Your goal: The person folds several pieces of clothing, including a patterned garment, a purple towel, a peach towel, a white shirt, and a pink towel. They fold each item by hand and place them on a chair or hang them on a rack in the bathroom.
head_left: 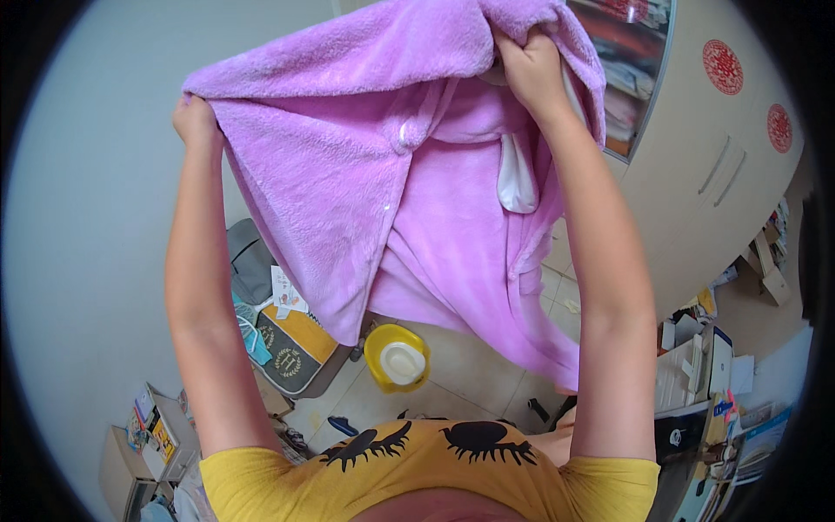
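Observation:
I hold up a fluffy lilac garment [348, 165] with snap buttons and a white inner patch, spread out in front of me at arm's length. My left hand [193, 120] grips its left edge. My right hand [529, 68] clutches the fabric near its top right. The cloth hangs down between my raised forearms, above the tiled floor.
Below the garment stand a yellow potty with a white bowl [397, 357] and a grey-and-orange bag [291, 348] on the floor. A beige wardrobe with red round stickers [722, 130] is at the right. Boxes [148, 435] sit lower left, cluttered shelves [713, 391] lower right.

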Action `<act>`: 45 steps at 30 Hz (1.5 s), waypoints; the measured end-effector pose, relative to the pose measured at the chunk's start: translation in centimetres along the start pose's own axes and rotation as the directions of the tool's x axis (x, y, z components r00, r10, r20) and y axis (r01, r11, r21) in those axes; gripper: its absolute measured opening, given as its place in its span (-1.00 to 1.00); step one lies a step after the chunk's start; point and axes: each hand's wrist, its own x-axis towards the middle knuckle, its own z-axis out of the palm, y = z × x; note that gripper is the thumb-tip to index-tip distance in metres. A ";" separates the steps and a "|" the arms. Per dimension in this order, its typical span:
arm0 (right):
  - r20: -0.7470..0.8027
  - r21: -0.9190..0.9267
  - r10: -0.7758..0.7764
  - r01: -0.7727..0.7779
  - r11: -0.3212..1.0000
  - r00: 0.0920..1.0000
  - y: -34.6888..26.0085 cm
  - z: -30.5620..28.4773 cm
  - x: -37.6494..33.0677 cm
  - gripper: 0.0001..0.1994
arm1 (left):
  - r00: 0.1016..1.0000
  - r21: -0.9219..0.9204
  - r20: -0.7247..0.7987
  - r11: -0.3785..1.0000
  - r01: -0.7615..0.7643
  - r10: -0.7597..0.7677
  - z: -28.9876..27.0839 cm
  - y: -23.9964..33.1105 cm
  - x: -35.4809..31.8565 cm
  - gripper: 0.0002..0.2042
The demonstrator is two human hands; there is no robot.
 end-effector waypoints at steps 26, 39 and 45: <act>0.493 -0.033 0.837 -0.957 0.289 0.236 34.6 -4.9 -2.9 -0.59 | 0.809 -0.320 0.578 0.883 0.344 -0.106 23.1 -10.3 -2.7 -0.72; 0.562 0.030 0.018 -0.042 0.999 0.827 40.4 9.2 -1.9 -0.82 | 0.650 -0.233 0.757 0.903 0.361 -0.064 32.8 -19.6 -3.3 -0.73; 0.457 0.575 0.566 -0.714 0.400 0.686 49.5 10.4 3.8 -0.71 | 0.799 0.034 0.544 0.958 0.284 -0.256 32.8 -33.9 5.6 -0.75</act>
